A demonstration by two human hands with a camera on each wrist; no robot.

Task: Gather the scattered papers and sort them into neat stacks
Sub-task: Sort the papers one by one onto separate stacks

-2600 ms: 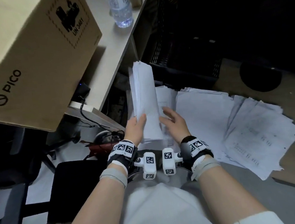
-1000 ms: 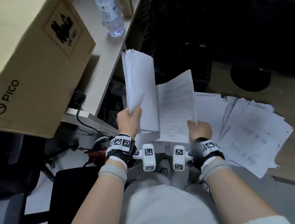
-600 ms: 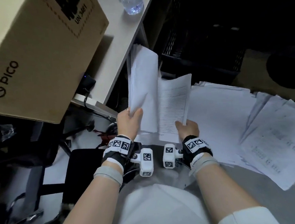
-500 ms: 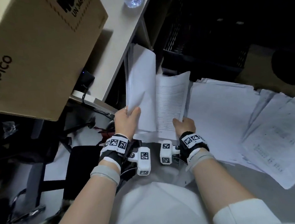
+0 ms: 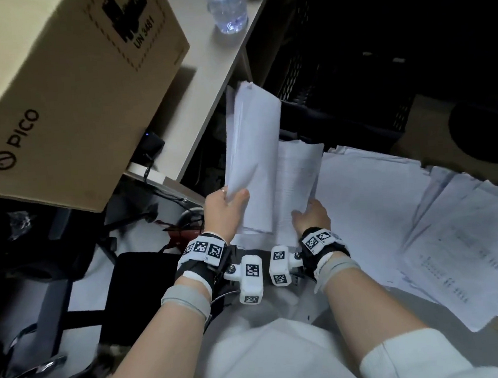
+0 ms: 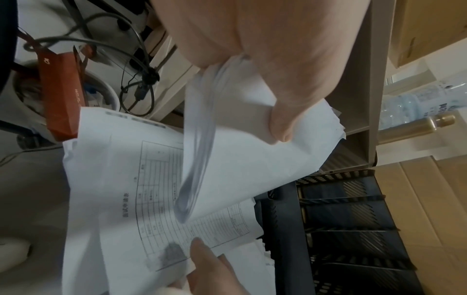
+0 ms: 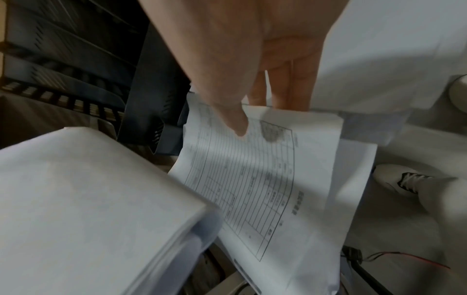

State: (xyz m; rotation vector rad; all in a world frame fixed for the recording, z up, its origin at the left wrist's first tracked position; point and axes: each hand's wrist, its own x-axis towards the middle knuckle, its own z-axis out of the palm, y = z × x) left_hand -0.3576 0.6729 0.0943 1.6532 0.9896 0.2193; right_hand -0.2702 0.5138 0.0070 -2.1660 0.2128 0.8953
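Left hand gripping upright white paper stack, right hand pinching printed form sheet, now drawn closer to the stack, loose papers spread right, seemingly on grey floor, cardboard box on far-left desk.

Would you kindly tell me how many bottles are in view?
2: a water bottle on the desk and a gold bottle beside it, visible only from the left wrist; others may be hidden.

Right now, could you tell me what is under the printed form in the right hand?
Under the form pinched by the right hand lie more white sheets, their edges showing beyond it. Whether they are printed is hidden, as is the surface beneath them.
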